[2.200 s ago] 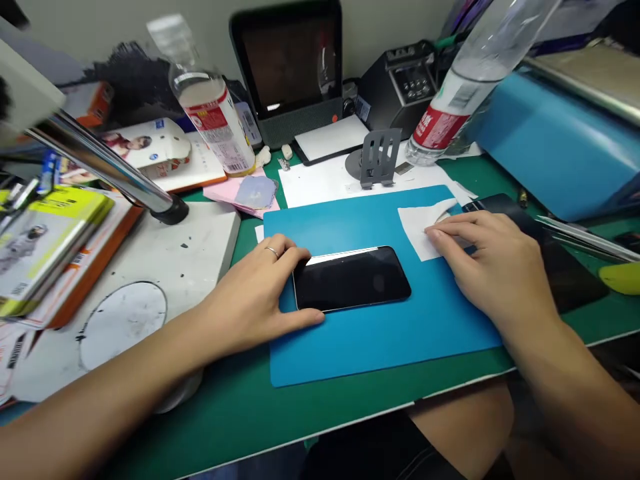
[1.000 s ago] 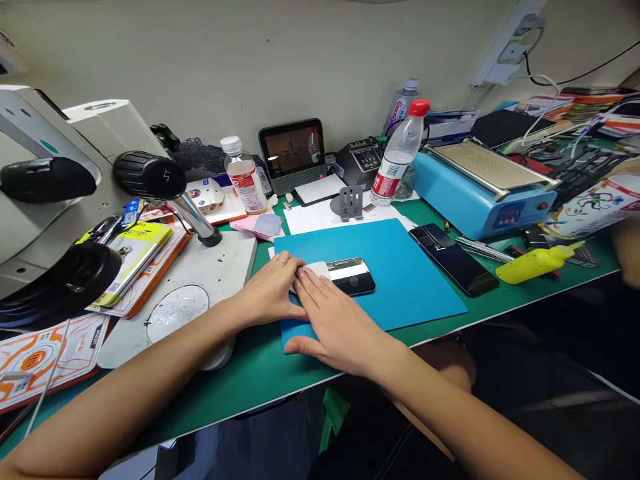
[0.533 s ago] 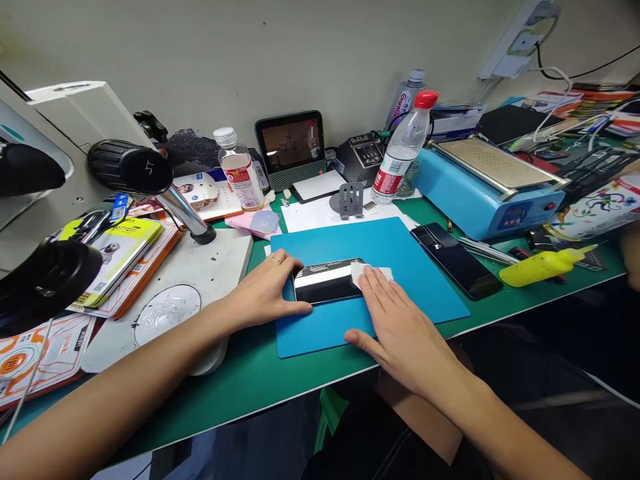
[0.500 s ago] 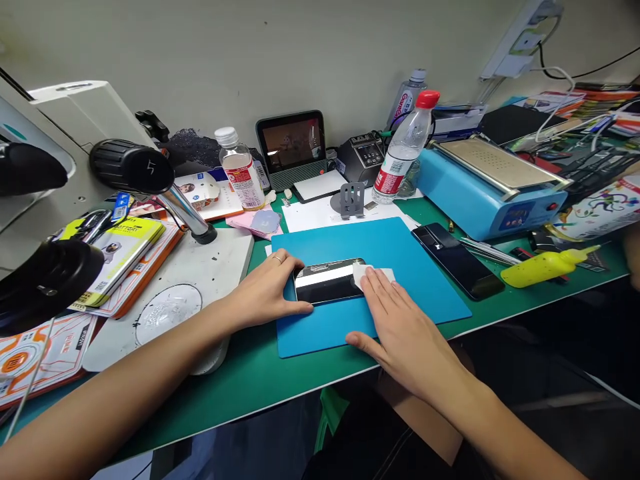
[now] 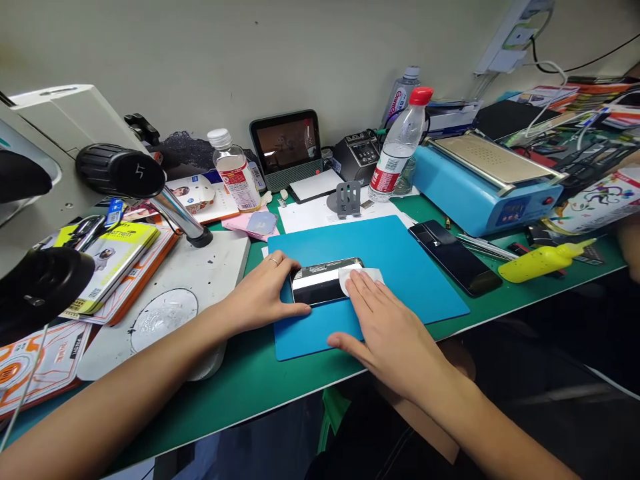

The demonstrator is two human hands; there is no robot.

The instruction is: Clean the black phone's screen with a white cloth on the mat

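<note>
A smartphone with a glossy dark face and a bright reflection lies flat on the blue mat. My left hand grips its left end, thumb along the near edge and fingers at the far corner. Under the fingertips of my right hand is a white wipe, pressed onto the phone's right end. The right fingers are stretched together over the wipe, and the thumb sticks out to the left. The wipe hides the phone's right part.
Right of the mat lie another dark phone and a yellow squeeze bottle. Behind them stands a blue heating plate machine. Bottles and a small screen line the back. A microscope stand base is at left.
My right hand has slid the wipe leftward along the phone. My left hand keeps its grip on the phone. The whole view has shifted slightly.
</note>
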